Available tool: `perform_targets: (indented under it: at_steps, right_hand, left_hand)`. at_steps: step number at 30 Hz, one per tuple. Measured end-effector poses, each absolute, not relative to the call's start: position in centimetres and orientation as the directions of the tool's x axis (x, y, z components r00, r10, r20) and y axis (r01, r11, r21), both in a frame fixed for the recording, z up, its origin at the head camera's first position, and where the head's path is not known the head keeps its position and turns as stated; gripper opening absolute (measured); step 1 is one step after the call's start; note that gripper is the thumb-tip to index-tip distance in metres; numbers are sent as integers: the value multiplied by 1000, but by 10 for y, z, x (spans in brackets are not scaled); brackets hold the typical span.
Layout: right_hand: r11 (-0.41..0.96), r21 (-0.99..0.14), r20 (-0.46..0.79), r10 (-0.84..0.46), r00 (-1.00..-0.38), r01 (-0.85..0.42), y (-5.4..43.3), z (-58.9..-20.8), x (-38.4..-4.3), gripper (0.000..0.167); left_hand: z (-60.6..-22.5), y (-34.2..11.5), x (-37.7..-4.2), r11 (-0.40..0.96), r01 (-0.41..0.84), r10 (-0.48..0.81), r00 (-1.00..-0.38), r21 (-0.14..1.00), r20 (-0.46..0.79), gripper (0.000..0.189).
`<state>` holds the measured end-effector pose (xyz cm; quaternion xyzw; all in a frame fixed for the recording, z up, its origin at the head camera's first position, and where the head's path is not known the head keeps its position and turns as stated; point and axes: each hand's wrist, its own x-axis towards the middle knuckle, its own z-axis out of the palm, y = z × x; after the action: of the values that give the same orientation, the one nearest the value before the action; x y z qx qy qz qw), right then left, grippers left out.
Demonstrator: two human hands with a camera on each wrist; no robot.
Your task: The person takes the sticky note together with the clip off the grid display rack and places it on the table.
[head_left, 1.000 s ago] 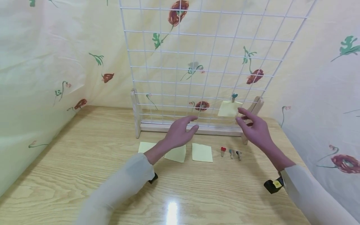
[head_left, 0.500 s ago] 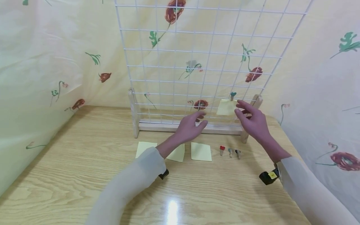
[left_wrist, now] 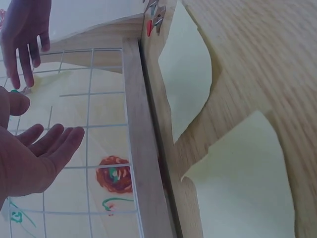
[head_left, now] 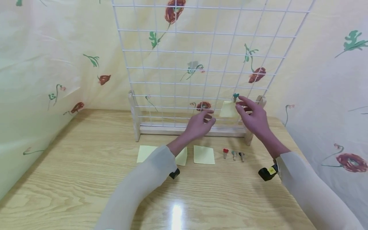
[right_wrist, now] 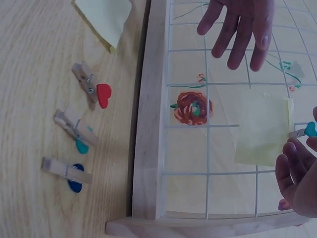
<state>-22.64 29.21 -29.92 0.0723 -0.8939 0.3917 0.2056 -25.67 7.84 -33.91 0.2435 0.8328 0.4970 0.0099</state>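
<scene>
A pale yellow paper note (head_left: 228, 109) hangs on the white wire grid (head_left: 184, 84), with a small wooden clothespin (right_wrist: 298, 133) bearing a teal heart at its top edge. My right hand (head_left: 253, 116) is at the note's right side, fingertips beside the clothespin and thumb apart from the index finger; no firm pinch shows. My left hand (head_left: 201, 123) hovers in front of the grid, left of the note, fingers loosely bent and holding nothing. In the right wrist view, the fingers of the left hand (right_wrist: 242, 29) point toward the note.
On the wooden table (head_left: 86, 179) lie several more yellow notes (head_left: 204, 155), partly behind my left forearm. To their right are clothespins with a red heart (head_left: 225, 153), a teal heart (head_left: 234, 155) and a dark blue heart (head_left: 241, 157). Wooden feet (head_left: 134, 118) support the grid.
My left hand has moved right and slightly up, toward the hanging note. My right hand has shifted slightly up and left, closer to the clothespin. The view has drifted a little.
</scene>
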Motion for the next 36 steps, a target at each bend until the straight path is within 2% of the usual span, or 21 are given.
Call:
perform_targets:
  at_steps: [11, 24, 36]
  right_hand:
    - [665, -701, 414, 88, -906, -255, 291, -292, -235, 47]
    - [598, -756, 381, 74, -922, -265, 291, -286, -249, 47]
    - [441, -878, 245, 79, -966, -186, 289, -282, -260, 47]
  left_hand:
    - [-338, 97, -270, 376, 404, 415, -878, 834, 238, 39]
    - [-333, 116, -276, 416, 374, 393, -896, 829, 207, 45]
    - [-329, 126, -280, 460, 342, 368, -913, 819, 175, 50]
